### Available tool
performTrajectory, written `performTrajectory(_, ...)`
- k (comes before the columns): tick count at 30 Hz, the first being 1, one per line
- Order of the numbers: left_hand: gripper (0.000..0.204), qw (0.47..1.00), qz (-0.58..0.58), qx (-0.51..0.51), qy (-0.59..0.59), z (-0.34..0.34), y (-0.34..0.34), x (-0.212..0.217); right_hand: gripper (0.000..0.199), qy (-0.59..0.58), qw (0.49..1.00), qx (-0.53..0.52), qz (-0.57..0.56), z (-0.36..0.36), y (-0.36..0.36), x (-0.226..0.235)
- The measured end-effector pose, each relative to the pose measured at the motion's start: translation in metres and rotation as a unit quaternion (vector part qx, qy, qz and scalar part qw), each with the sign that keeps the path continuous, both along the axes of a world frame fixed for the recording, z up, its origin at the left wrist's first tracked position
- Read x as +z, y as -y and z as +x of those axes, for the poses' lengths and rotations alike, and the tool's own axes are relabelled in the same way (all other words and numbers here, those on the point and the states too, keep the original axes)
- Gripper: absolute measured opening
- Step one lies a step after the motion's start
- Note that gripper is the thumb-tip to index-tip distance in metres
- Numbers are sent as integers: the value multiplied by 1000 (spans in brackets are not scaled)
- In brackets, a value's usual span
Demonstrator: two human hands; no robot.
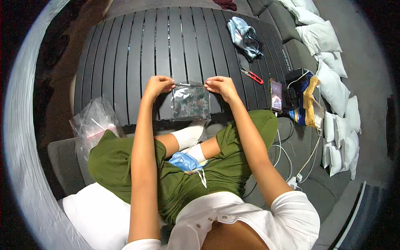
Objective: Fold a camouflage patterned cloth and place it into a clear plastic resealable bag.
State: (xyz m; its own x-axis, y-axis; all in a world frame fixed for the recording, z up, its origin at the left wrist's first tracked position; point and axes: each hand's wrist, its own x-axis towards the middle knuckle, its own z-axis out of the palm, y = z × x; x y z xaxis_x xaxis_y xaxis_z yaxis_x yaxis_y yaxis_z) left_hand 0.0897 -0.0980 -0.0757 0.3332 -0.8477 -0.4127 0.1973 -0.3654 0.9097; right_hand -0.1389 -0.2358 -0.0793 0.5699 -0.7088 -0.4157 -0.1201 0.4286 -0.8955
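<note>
Both my hands pinch the top corners of a clear bag (191, 102) holding camouflage cloth, hanging at the near edge of the slatted table (137, 54).

My left hand (157, 85) and right hand (220, 85) grip only the thin plastic rim, so I judge it could slip and drop onto my lap beside the blue mask (185, 161). Scissors (251, 75) and a phone (276, 95) lie right, a plastic bag pile (93, 121) left; nothing blocks me.

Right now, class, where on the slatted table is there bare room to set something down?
The dark slatted table is bare from its left edge to the folded cloths. The right edge is crowded: red-handled scissors, phone. Both hands hold the clear packet at the near edge.
</note>
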Motion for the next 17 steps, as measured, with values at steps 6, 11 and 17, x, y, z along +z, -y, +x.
performTrajectory(6, 20, 999, -10, -43, 18, 10, 3, -5, 15, 10, 1000, 12, -5, -1, -3, 1)
performTrajectory(11, 22, 999, -42, -4, 2, 8, 1, -12, 16, 32, 999, 20, -32, -3, -1, -4)
performTrajectory(17, 26, 999, -51, -7, -10, 13, 9, -10, 17, 46, 996, 24, -75, 0, 4, -5)
